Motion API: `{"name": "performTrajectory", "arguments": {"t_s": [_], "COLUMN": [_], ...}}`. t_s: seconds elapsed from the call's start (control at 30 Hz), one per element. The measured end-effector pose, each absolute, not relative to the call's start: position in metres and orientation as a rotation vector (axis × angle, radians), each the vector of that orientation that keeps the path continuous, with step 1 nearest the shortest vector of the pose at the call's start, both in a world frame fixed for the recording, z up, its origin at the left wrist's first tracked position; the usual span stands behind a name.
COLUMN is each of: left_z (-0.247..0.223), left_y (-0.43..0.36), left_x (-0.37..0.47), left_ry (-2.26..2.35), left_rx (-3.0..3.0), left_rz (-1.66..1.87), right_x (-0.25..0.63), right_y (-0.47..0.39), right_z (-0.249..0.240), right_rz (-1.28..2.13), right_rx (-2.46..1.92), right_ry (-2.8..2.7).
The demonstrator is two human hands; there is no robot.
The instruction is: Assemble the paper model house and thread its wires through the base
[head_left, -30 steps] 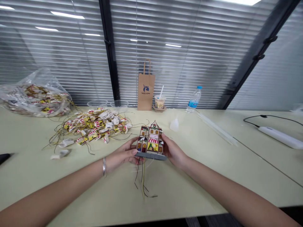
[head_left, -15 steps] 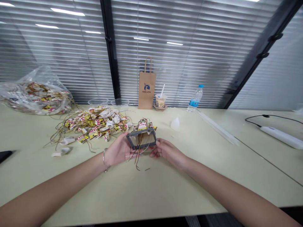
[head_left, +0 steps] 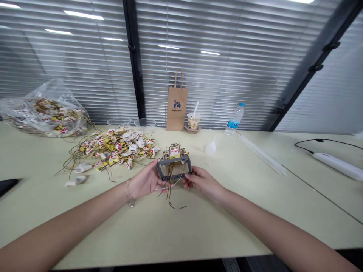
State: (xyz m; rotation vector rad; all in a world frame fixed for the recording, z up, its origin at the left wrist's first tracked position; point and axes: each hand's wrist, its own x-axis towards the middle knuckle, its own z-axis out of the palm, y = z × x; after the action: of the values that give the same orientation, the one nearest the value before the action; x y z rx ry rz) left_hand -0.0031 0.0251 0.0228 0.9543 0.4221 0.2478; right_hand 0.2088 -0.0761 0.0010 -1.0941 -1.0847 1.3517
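Observation:
Between my hands is a small model house [head_left: 175,152] with printed walls on a grey rectangular base frame [head_left: 173,162], tilted so its hollow underside faces me. Thin dark and yellow wires [head_left: 170,181] and one white strand hang out of that underside. My left hand [head_left: 146,179] grips the frame's left side, thumb on the edge and fingers beneath. On the opposite lower corner, my right hand [head_left: 202,181] pinches the frame between thumb and fingers. A heap of small printed card pieces with wires [head_left: 116,147] lies beyond my left hand.
A clear plastic bag [head_left: 45,109] of similar wired pieces stands far left. Along the back are clear round containers [head_left: 119,121], a paper bag [head_left: 177,109], a drink cup [head_left: 193,121] and a water bottle [head_left: 235,119]. Clear strips [head_left: 261,154] and a white power strip [head_left: 337,165] lie right.
The model house has shifted slightly right in view and its underside has turned more toward me. Its wires hang a little differently. Both hands keep hold of the frame.

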Motion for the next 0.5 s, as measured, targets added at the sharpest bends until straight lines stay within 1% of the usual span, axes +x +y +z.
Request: {"name": "performTrajectory", "arguments": {"t_s": [0.23, 0.5], "left_z": [0.0228, 0.0271], "left_y": [0.0254, 0.0235], "left_x": [-0.0022, 0.0002], "left_ry": [0.502, 0.482], "left_rx": [0.977, 1.062], "left_rz": [0.229, 0.223], "right_x": [0.2075, 0.2078], "right_y": [-0.0766, -0.0773], "right_z": [0.0019, 0.002], "right_rz": [1.33, 1.329], "right_rx": [-1.09, -1.104], "right_ry": [-1.104, -1.088]}}
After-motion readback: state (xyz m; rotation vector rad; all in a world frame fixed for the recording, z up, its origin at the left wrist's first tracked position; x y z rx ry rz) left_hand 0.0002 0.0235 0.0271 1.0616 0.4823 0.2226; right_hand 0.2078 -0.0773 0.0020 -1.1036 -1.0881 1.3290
